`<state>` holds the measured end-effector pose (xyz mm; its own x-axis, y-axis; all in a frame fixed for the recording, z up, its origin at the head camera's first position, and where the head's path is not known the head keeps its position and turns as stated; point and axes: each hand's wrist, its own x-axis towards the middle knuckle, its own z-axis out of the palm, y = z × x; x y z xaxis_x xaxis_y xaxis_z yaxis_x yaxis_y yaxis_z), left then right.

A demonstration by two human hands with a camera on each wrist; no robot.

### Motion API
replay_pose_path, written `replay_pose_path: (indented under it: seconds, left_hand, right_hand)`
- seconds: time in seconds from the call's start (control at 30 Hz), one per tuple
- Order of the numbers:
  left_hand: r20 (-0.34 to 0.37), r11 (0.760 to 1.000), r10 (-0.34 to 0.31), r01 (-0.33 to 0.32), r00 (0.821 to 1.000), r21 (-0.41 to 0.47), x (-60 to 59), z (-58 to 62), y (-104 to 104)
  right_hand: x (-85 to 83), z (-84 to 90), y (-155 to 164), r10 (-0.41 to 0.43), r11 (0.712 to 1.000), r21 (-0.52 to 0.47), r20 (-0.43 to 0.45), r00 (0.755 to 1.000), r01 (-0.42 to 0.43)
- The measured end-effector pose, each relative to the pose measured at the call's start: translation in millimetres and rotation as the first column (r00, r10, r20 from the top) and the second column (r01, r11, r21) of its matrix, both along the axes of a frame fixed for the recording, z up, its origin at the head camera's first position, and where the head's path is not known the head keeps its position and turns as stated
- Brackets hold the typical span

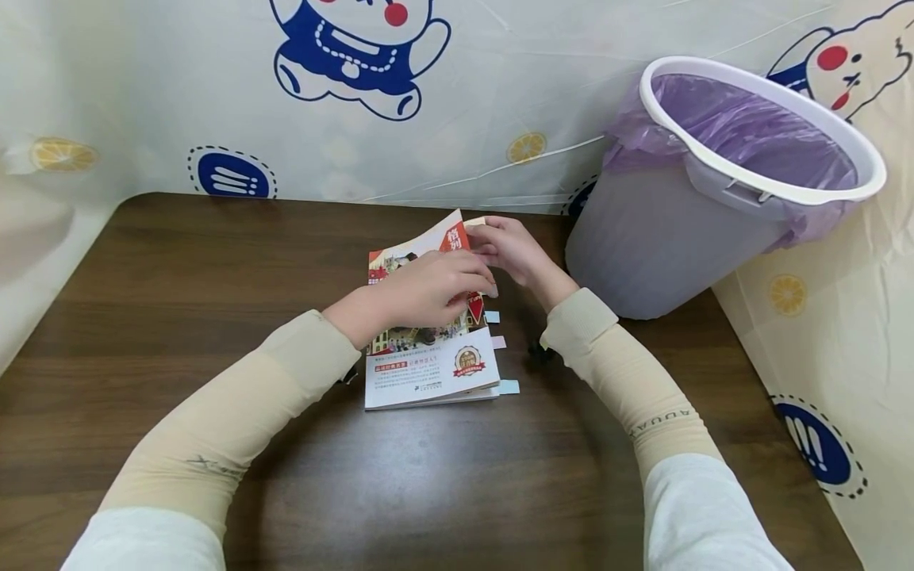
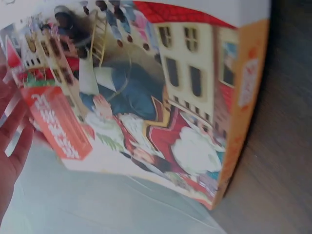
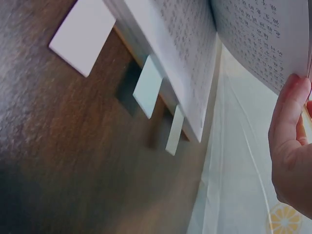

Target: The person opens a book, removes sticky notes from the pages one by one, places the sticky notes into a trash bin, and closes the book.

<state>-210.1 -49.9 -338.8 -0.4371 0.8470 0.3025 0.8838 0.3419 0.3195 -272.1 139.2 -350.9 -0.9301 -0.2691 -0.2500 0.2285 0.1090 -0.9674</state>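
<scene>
Now, mid-worktop (image 1: 178, 262): paperback book (image 1: 428, 373) lies flat, spine to the left, colourful illustrated cover w/ red title banner. Front cover lifted at the far end, approx 12 o'clock side of the book.

Left hand (image 1: 428, 289) rests on top of the cover, fingers curled down over its right-hand edge, gripping the cover. Left wrist view shows the cover art close up, fingertips just at frame edge; orange spine visible there.

Right hand (image 1: 510, 246) at approx 1 o'clock of the book, pinching the raised top corner of the cover/pages betw. thumb and fingers. Right wrist view: fingers (image 3: 287, 126) hold a lifted printed page, text block underneath lying open.

Sticky tabs (image 1: 508, 387) poke out from the fore-edge at 3 o'clock side, pale blue and pinkish, three seen in head view; right wrist view shows them lying against the wood.

Waste bin (image 1: 685, 230) w/ purple liner stands at approx 2 o'clock of the book, near the right forearm, touching the cartoon-print curtain (image 1: 500, 95) behind.
</scene>
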Motion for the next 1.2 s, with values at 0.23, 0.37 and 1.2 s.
replay_pose_path:
  seconds: [0.23,0.37,1.2]
  left_hand:
    - [-0.12,0.988,-0.006,-0.012,0.993,-0.153,2.1,-3.5,7]
    - [-0.148,0.985,-0.004,-0.022,0.989,-0.172,2.3,-3.6,6]
    - [-0.154,0.999,-0.015,0.009,0.988,-0.038,0.9,-7.7,-10]
  right_hand:
    - [0.3,1.6,-3,0.014,1.0,0.008,-0.005,1.0,-0.014]
    - [0.2,0.2,-2,0.021,1.0,0.011,-0.002,1.0,-0.021]
    - [-2.0,-8.8,3,0.013,0.984,0.177,-0.06,0.998,-0.002]
